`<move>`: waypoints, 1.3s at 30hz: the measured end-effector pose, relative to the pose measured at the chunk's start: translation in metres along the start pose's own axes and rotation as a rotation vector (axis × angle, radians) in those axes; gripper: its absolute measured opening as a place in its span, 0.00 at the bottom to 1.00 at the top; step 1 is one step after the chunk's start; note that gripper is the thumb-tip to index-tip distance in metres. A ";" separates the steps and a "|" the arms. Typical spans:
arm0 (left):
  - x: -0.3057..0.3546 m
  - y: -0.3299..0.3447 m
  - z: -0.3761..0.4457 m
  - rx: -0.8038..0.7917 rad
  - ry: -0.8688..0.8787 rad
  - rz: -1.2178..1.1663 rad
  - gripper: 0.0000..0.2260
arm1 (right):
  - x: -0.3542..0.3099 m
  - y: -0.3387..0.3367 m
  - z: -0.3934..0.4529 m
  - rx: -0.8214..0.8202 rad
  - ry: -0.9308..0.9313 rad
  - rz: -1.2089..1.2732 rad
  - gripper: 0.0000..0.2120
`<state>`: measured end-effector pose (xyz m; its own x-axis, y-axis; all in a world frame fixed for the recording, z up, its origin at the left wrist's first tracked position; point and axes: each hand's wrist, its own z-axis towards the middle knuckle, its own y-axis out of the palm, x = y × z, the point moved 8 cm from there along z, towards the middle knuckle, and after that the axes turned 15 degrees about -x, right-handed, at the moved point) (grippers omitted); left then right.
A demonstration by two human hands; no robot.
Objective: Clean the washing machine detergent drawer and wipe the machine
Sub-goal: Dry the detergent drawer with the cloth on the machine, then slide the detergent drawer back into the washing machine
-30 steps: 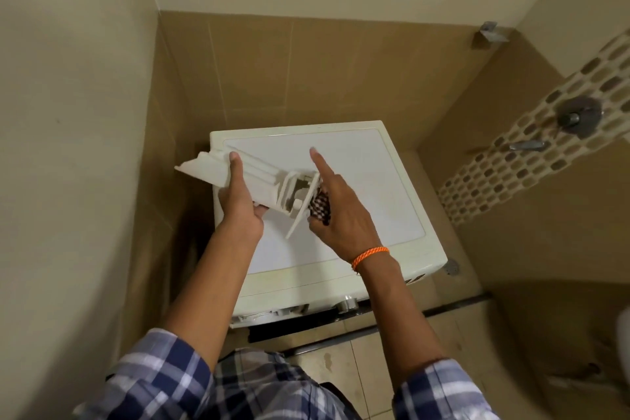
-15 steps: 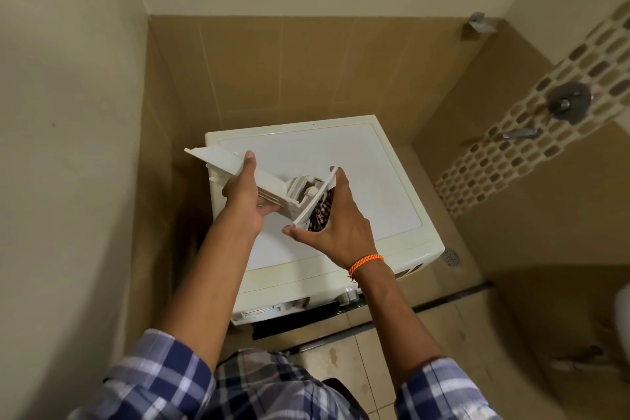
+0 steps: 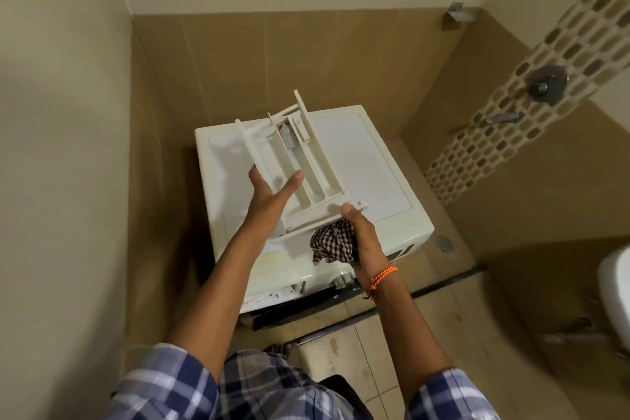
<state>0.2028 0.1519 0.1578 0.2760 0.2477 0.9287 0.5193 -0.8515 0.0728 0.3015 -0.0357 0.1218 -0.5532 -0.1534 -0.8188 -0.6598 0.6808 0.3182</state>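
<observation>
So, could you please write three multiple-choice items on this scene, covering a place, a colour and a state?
1. Where is the drawer?
A. held over the washer
B. on the floor
C. in its slot

2. What colour is the wristband?
A. green
B. orange
C. blue

3. What does the right hand hold?
A. nothing
B. a brush
C. a checked cloth

Key: 1 A, both hands hold it above the lid; 2 B, orange cord at the right wrist; 3 C, the cloth is bunched in its fingers while the left hand steadies the drawer.
</observation>
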 end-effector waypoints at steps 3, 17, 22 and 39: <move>-0.006 0.014 -0.014 -0.030 0.048 0.034 0.38 | 0.015 -0.003 -0.017 -0.036 0.005 0.054 0.42; -0.086 0.021 -0.091 -0.013 -0.018 0.005 0.28 | 0.039 -0.109 -0.100 0.030 -0.219 0.507 0.13; -0.127 0.041 -0.129 -0.040 -0.064 0.031 0.27 | 0.052 -0.118 -0.095 0.152 -0.229 0.339 0.19; -0.252 0.033 -0.189 0.110 -0.282 -0.035 0.17 | 0.135 -0.024 -0.094 -0.029 -0.117 -1.136 0.21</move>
<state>-0.0019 -0.0261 -0.0051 0.4619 0.4080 0.7876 0.6127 -0.7888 0.0492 0.1945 -0.1400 0.0487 0.4208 -0.6011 -0.6794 -0.7610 0.1737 -0.6250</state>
